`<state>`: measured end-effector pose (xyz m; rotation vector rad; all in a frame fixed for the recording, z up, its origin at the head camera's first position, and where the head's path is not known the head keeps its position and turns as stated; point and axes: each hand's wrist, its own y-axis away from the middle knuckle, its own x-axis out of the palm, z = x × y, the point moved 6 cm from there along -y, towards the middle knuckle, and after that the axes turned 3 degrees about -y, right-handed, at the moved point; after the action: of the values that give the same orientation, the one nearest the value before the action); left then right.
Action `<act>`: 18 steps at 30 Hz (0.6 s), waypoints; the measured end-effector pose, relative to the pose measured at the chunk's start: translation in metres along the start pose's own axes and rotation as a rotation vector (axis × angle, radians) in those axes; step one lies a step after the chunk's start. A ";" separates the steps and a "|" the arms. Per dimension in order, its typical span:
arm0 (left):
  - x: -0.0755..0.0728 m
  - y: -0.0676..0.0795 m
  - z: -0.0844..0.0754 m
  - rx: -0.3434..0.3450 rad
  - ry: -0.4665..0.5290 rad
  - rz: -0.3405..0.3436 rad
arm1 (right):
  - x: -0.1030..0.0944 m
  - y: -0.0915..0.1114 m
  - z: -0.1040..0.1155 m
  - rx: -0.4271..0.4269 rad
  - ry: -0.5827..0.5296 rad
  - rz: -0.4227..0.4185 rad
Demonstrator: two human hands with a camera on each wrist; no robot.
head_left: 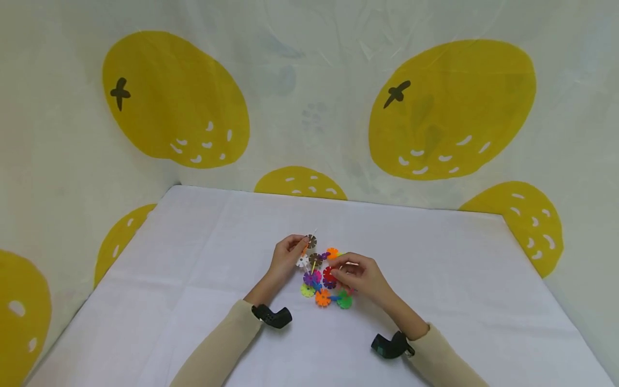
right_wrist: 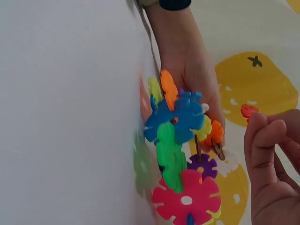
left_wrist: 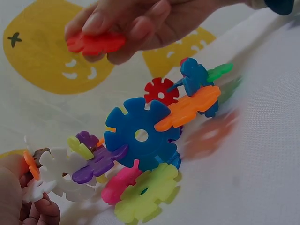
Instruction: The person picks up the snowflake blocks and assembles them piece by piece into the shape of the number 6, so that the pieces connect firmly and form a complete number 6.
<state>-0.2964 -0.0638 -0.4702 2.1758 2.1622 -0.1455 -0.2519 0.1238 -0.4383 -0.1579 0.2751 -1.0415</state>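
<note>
A cluster of linked snowflake discs [head_left: 323, 297], notched and brightly coloured, rests on the white table. My left hand [head_left: 285, 257] grips its left end, where white, orange and brown discs meet. Over the cluster's right side, my right hand [head_left: 361, 275] pinches a loose red snowflake disc [left_wrist: 96, 44] between thumb and fingers. That disc is apart from the cluster in both wrist views. A large blue disc [left_wrist: 140, 133] shows in the middle of the cluster, joined to an orange disc [left_wrist: 190, 108]. Green disc [right_wrist: 171, 157] and pink disc [right_wrist: 186, 199] stand at the right end.
The white tablecloth [head_left: 217, 226] extends around both hands. Behind and beside the table hang pale curtains [head_left: 309, 107] with yellow fruit prints. Each wrist bears a black camera, such as the left wrist camera [head_left: 273, 316].
</note>
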 end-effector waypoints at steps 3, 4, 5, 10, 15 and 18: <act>0.000 0.002 -0.004 -0.007 -0.011 0.008 | -0.008 -0.006 -0.007 0.077 -0.055 -0.070; 0.000 -0.001 0.001 -0.006 -0.013 0.008 | -0.011 -0.008 -0.009 0.098 -0.068 -0.092; 0.001 -0.004 0.006 -0.007 -0.014 0.007 | -0.013 -0.010 -0.012 0.119 -0.072 -0.114; 0.003 -0.017 0.030 -0.012 -0.006 -0.005 | -0.024 -0.019 -0.024 0.225 -0.080 -0.206; 0.005 -0.015 0.032 0.014 -0.002 0.011 | -0.032 -0.026 -0.032 0.284 -0.094 -0.285; 0.006 -0.015 0.029 0.041 -0.021 0.019 | -0.036 -0.031 -0.036 0.292 -0.084 -0.315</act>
<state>-0.3117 -0.0615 -0.4994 2.2062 2.1452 -0.2130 -0.3057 0.1396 -0.4595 0.0205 0.0181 -1.3715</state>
